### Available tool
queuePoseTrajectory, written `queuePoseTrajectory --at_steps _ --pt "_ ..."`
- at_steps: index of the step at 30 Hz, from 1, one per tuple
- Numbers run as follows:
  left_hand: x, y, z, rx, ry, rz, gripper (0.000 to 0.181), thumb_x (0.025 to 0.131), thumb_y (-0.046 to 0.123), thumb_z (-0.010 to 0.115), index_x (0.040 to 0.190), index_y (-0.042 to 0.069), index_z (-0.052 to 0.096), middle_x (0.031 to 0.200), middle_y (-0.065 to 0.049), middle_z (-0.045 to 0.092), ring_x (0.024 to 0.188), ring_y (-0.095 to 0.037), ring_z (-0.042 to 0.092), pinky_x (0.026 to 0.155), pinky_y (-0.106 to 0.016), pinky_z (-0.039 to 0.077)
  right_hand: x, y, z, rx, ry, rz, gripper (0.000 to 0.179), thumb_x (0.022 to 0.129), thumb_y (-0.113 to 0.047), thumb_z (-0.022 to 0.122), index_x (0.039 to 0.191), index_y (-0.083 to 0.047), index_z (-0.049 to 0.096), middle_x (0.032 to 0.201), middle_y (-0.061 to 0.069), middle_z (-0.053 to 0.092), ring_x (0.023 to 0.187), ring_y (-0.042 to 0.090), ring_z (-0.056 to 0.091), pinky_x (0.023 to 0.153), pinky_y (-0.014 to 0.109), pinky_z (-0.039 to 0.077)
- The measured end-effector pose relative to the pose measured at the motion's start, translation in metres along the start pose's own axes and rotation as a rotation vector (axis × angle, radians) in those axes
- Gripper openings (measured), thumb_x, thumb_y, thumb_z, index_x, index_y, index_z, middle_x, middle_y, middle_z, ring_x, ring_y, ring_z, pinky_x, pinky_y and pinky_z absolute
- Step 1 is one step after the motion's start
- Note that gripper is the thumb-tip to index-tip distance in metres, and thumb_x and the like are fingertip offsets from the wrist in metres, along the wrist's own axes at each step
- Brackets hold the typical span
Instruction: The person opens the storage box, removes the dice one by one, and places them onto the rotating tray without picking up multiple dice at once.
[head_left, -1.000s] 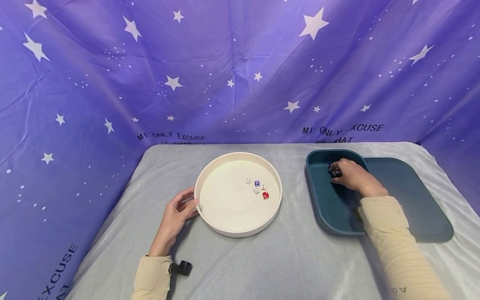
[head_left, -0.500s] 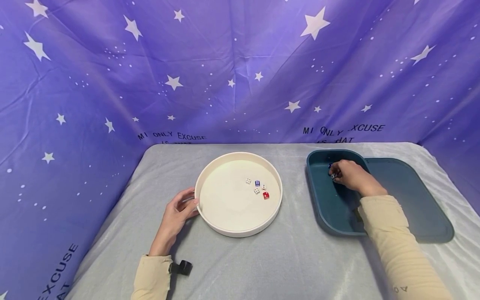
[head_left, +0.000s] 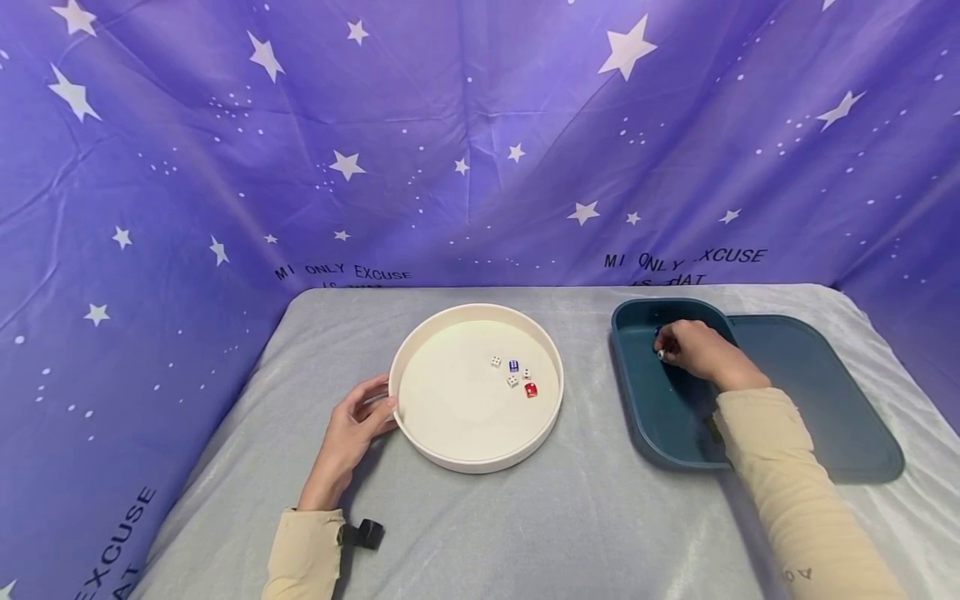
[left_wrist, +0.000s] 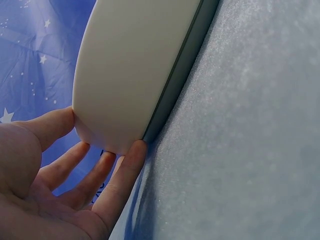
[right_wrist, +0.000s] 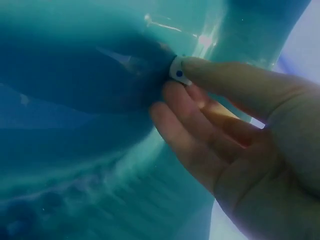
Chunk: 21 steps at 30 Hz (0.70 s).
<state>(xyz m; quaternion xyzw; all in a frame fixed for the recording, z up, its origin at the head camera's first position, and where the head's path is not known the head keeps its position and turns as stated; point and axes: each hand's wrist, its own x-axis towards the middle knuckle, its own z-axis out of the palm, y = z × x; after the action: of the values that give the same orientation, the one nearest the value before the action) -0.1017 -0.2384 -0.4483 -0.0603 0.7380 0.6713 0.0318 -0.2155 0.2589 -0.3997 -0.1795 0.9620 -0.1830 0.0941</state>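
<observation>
My left hand (head_left: 358, 421) holds the near left side of a round cream tray (head_left: 480, 467); in the left wrist view its thumb is at the rim and its fingertips line the outer wall. Inside the tray lie several small dice: white ones, a blue die (head_left: 513, 366) and a red die (head_left: 531, 390). Over at the right, my right hand (head_left: 701, 354) reaches into a deep teal bin (head_left: 652, 446). Its thumb and fingertips pinch a white die (right_wrist: 177, 71) with a blue pip showing. A dark blue die (head_left: 658, 332) shows just beyond the fingers.
A flat teal lid (head_left: 832, 400) lies against the bin's right side, partly under my right forearm. Grey cloth (head_left: 577, 517) covers the table. A purple star-printed curtain (head_left: 480, 150) hangs behind the table's far edge.
My right hand has drawn its fingers together on the white die and shifted slightly left in the bin. The left hand, the tray and its dice have stayed in place.
</observation>
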Motion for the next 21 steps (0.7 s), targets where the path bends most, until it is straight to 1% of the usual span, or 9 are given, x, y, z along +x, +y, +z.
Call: queuePoseTrajectory --at_steps 3,7,10,13,15,21 --pt "0.0 0.0 0.0 -0.003 0.0 0.0 0.05 0.096 0.016 0.068 0.142 0.008 0.05 0.138 -0.016 0.054 0.117 -0.02 0.062 0.089 -0.031 0.061 0.0 -0.001 -0.001 -0.007 -0.007 -0.001 0.005 0.086 0.005 0.067 0.09 0.004 0.068 0.081 0.011 0.066 0.072 0.02 0.059 0.064 0.041 0.053" --pt "0.0 0.0 0.0 -0.004 -0.001 0.0 0.049 0.096 0.015 0.067 0.142 0.008 0.05 0.139 -0.016 0.054 0.118 -0.021 0.062 0.089 -0.03 0.061 0.0 -0.003 -0.003 -0.02 0.018 -0.001 0.004 0.087 0.004 0.068 0.09 0.004 0.069 0.08 0.011 0.066 0.072 0.021 0.059 0.065 0.043 0.054" --pt "0.001 0.0 0.0 -0.005 -0.001 0.001 0.049 0.096 0.015 0.067 0.142 0.008 0.05 0.139 -0.016 0.054 0.118 -0.02 0.062 0.089 -0.03 0.061 -0.001 -0.006 -0.007 -0.029 0.039 -0.009 0.004 0.088 0.004 0.066 0.09 0.004 0.069 0.079 0.01 0.064 0.07 0.02 0.057 0.063 0.042 0.052" --pt "0.001 0.0 0.0 -0.002 -0.001 -0.002 0.05 0.096 0.016 0.068 0.142 0.008 0.05 0.139 -0.016 0.054 0.117 -0.019 0.062 0.089 -0.03 0.061 -0.001 -0.013 -0.012 -0.044 0.054 -0.025 0.005 0.088 0.004 0.066 0.091 0.004 0.069 0.076 0.008 0.062 0.068 0.019 0.054 0.061 0.04 0.05" --pt "0.001 0.0 0.0 0.002 0.001 -0.006 0.05 0.096 0.017 0.068 0.142 0.008 0.05 0.139 -0.016 0.054 0.117 -0.019 0.062 0.089 -0.03 0.061 -0.002 -0.018 -0.015 -0.053 0.069 -0.042 0.005 0.088 0.004 0.066 0.092 0.004 0.069 0.076 0.009 0.061 0.068 0.019 0.054 0.062 0.041 0.05" --pt "0.0 0.0 0.001 0.004 0.003 -0.006 0.05 0.096 0.016 0.068 0.142 0.008 0.05 0.138 -0.016 0.054 0.116 -0.02 0.063 0.088 -0.03 0.061 -0.002 -0.035 -0.023 -0.061 0.089 -0.054 0.009 0.089 0.004 0.065 0.096 0.004 0.07 0.086 0.014 0.065 0.074 0.022 0.06 0.068 0.046 0.055"
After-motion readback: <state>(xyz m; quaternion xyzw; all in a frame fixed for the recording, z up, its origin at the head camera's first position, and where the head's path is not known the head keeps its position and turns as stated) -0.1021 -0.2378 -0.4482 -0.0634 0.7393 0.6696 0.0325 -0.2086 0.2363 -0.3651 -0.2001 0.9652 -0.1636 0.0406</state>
